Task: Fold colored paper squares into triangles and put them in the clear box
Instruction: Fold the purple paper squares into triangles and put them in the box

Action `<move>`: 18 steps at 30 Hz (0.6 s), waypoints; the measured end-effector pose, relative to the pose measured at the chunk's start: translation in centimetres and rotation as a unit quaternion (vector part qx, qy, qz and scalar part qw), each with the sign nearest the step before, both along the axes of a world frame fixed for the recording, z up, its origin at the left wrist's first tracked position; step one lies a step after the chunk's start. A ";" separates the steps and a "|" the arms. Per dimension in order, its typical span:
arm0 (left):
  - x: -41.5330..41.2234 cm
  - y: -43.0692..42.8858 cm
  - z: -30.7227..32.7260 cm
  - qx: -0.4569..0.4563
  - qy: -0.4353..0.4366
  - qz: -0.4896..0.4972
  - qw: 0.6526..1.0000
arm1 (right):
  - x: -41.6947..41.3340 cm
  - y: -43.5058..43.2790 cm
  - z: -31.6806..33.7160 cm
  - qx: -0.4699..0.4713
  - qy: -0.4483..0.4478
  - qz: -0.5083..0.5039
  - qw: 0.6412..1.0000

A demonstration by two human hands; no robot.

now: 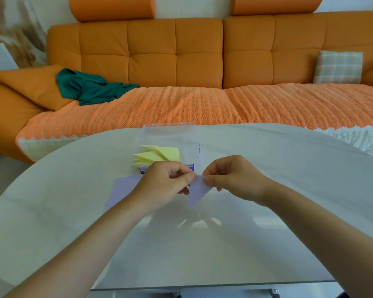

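Observation:
A lilac paper folded into a triangle [196,193] hangs point-down just above the table. My left hand [166,183] pinches its top left corner and my right hand [228,175] pinches its top right corner. Flat lilac paper squares [122,191] lie on the table under my left wrist, partly hidden by it. Behind my hands stands the clear box [169,134] with its lid up, holding several yellow folded triangles [157,157].
The pale oval table [289,190] fills the foreground, with its near edge at the bottom of the view. Beyond it runs an orange sofa [181,61] with a green cloth [91,87] and a checked cushion [338,66].

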State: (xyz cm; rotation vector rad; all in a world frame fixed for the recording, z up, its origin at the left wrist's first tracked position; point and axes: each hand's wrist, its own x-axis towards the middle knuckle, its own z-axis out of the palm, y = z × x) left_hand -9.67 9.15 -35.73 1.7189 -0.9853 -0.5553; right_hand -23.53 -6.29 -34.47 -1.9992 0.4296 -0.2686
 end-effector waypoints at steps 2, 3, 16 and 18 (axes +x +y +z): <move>0.1 0.0 -0.1 0.008 -0.008 0.000 1.000 | 0.1 0.3 -0.2 -0.003 -0.003 -0.009 1.000; 0.1 0.0 -0.2 0.010 -0.015 0.001 1.000 | 0.2 0.6 -0.3 -0.006 -0.007 -0.018 1.000; 0.5 -0.3 -0.4 -0.010 -0.072 0.030 0.997 | 0.5 0.4 -0.7 -0.056 -0.017 -0.100 0.993; 1.1 -0.2 -0.4 -0.015 -0.073 0.055 0.996 | 0.4 -0.1 -0.8 -0.060 -0.009 -0.116 0.991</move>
